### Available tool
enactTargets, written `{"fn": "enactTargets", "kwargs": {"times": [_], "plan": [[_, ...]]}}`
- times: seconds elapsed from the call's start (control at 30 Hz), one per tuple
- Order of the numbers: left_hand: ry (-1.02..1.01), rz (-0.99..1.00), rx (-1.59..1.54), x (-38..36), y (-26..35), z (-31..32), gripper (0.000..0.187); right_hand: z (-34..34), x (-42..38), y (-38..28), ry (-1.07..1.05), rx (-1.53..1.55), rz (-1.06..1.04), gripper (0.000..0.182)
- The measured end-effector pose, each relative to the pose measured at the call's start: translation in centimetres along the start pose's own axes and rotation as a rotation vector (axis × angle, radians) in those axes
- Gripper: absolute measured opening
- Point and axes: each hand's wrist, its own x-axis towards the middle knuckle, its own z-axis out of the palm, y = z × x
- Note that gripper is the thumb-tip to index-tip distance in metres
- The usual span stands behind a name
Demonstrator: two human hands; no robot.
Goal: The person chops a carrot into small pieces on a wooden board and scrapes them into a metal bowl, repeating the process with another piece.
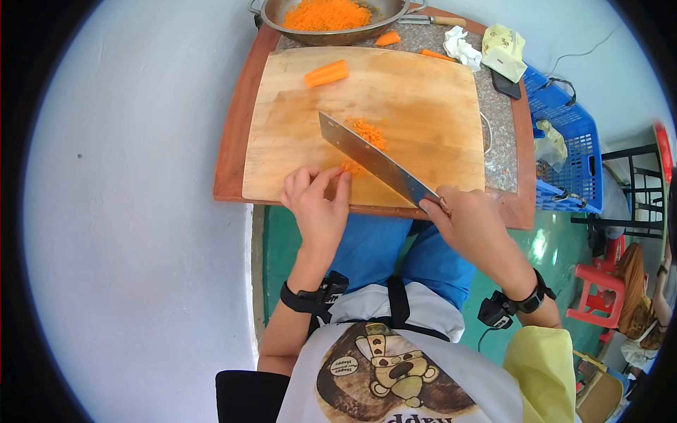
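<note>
My right hand (474, 224) is wrapped around the handle of a cleaver (374, 161), whose broad blade slants up and left across the wooden cutting board (282, 130). Close to the board's front edge, my left hand (317, 208) has its fingertips pinched on thin carrot strips (352, 168), just left of the blade and partly hidden by it. Finely cut carrot bits (369, 134) lie in a small heap on the blade's far side. Farther back on the board rests a thick peeled carrot piece (326, 73).
A metal pan (338, 35) of shredded carrot stands behind the board. Right of it lie a carrot end (388, 39), a wooden-handled tool (448, 21), crumpled tissue (462, 49), a tissue pack (503, 49) and a phone (505, 84). A blue crate (582, 141) and red stool (599, 292) stand rightward.
</note>
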Motion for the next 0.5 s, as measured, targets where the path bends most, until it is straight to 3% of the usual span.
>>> {"fn": "enactTargets", "kwargs": {"times": [0.5], "plan": [[0.095, 0.0, 0.046, -0.4, -0.1, 0.6, 0.013, 0.3, 1.1, -2.2, -0.004, -0.113, -0.041, 0.026]]}}
